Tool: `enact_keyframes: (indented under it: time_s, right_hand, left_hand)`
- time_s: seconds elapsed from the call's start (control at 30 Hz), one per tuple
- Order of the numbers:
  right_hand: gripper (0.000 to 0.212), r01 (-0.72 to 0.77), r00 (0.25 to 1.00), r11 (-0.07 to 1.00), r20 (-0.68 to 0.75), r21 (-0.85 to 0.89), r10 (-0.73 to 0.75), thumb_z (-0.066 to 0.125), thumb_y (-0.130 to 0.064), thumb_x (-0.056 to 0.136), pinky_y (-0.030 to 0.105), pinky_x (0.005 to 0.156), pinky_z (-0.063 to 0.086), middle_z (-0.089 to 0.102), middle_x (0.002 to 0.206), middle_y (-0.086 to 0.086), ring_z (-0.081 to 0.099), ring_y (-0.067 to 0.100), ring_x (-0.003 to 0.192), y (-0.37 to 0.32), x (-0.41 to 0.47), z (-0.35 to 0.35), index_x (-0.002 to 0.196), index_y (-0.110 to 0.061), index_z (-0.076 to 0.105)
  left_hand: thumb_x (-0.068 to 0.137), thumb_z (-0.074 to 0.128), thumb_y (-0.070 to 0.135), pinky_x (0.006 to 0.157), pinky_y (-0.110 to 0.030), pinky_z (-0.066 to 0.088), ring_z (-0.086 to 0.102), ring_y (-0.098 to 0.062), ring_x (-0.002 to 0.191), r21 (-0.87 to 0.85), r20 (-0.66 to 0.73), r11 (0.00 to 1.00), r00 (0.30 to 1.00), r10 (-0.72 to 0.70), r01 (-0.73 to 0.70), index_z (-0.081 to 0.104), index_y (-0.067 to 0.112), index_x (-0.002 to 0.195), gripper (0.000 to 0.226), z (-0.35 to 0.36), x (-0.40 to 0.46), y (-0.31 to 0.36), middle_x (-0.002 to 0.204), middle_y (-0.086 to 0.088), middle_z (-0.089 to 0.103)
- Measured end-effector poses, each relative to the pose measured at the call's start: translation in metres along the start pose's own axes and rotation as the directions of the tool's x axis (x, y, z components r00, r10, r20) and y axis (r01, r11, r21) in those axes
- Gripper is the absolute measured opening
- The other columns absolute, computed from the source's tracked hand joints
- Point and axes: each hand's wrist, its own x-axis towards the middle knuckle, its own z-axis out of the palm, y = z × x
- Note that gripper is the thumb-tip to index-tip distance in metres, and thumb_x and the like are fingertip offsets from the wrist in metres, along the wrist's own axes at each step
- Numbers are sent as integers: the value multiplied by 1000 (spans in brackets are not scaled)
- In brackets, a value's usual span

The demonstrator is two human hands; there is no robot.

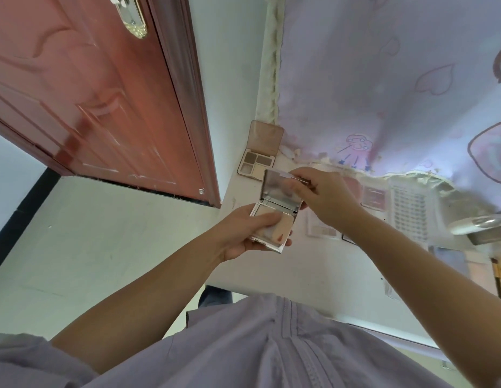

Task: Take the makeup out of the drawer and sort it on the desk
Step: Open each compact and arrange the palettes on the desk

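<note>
Soft even daylight, faint shadows; wide-angle bending at edges (door (pixel 84 88) slanted); right side motion-blurred.

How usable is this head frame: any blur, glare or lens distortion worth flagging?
Head view: strong wide-angle bending, with the door and desk edges leaning. The compact held by the left hand and right hand is fairly sharp, its mirror showing pale glare. Items at the right edge smear with blur. Lighting is soft, without hard shadows.

Head camera, looking steeply down, close over desk (pixel 299 264).
</note>
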Motion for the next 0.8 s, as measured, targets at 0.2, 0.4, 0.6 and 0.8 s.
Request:
enact_keyframes:
  time_s: [0.2,0.4,0.6,0.8]
  right_hand:
    - [6,-128,990,962,87,242,110,57,-27,93,23,61,57,70,90,5,68,11,70,4,25,20,97,-28,61]
    - [11,-362,916,921,241,145,322,59,-24,91,28,70,56,70,91,2,67,20,85,37,43,53,99,-17,63]
    - [12,-466,884,869,42,165,466,54,-14,93,25,63,57,67,84,2,67,20,72,54,66,83,95,-9,64]
    - [8,-519,840,823,-37,230,541,52,-14,94,28,60,59,65,87,4,63,15,60,56,69,105,92,-13,60]
  left_hand:
    - [91,58,21,71,-36,57,67,-37,96,-73,3,997,1000,7,-7,54,10,123,34,-27,2,2,108,-17,69]
    - [92,57,27,76,-33,56,65,-30,103,1,-222,999,974,-31,32,51,12,125,37,-50,26,-1,119,-13,64]
    - [98,38,21,103,-41,43,59,-25,110,311,-437,949,895,90,56,60,9,114,30,-72,47,13,118,-11,63]
    - [94,34,6,65,-6,34,47,2,73,566,-412,822,886,214,64,63,12,112,34,-81,56,23,87,6,58]
